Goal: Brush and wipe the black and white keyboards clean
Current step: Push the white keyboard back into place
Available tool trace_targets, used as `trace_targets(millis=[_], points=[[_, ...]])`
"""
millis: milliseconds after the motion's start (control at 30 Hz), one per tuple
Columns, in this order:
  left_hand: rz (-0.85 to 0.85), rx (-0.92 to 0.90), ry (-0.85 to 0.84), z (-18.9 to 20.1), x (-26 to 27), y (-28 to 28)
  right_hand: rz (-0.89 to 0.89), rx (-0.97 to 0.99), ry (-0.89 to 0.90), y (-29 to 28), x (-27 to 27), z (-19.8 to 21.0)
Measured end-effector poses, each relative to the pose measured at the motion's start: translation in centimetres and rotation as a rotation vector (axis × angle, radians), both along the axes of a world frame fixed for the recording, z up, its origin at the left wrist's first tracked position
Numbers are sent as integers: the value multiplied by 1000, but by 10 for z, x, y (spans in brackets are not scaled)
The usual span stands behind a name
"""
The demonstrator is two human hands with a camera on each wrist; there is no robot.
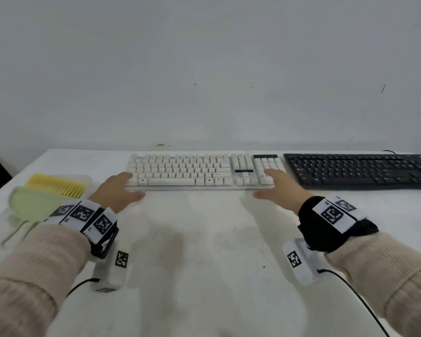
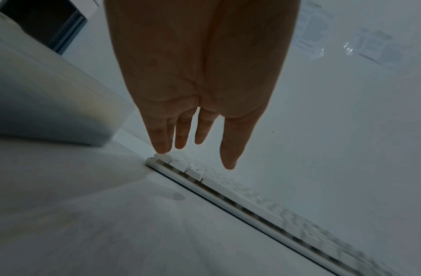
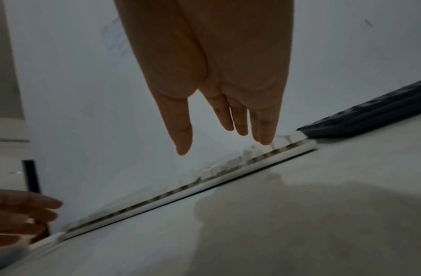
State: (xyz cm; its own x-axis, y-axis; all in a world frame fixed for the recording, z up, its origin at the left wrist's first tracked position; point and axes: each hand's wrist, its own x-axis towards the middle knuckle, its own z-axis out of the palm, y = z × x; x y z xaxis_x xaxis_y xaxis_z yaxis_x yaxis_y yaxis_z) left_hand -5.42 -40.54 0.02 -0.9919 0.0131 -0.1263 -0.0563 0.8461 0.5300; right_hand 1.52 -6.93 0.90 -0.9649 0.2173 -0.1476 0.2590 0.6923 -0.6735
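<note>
Left hand (image 1: 117, 188) and right hand (image 1: 281, 188) reach flat, fingers (image 2: 161, 138) straight and released, over the white keyboard's (image 1: 192, 172) ends.

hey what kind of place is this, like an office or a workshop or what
Probably a plain desk or test bench set up for cleaning, not a furnished office: a white keyboard and a black keyboard lie side by side on a bare white table against a blank wall, with a yellow brush nearby.

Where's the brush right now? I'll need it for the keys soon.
In the head view, the yellow brush lies at the table's left edge, behind the left hand, left of the white keyboard.
</note>
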Motion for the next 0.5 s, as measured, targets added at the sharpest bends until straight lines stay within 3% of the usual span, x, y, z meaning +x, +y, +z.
trace_targets(millis=[500], points=[[60,285,65,-11,121,-55,307,-257,11,-133,63,-9]])
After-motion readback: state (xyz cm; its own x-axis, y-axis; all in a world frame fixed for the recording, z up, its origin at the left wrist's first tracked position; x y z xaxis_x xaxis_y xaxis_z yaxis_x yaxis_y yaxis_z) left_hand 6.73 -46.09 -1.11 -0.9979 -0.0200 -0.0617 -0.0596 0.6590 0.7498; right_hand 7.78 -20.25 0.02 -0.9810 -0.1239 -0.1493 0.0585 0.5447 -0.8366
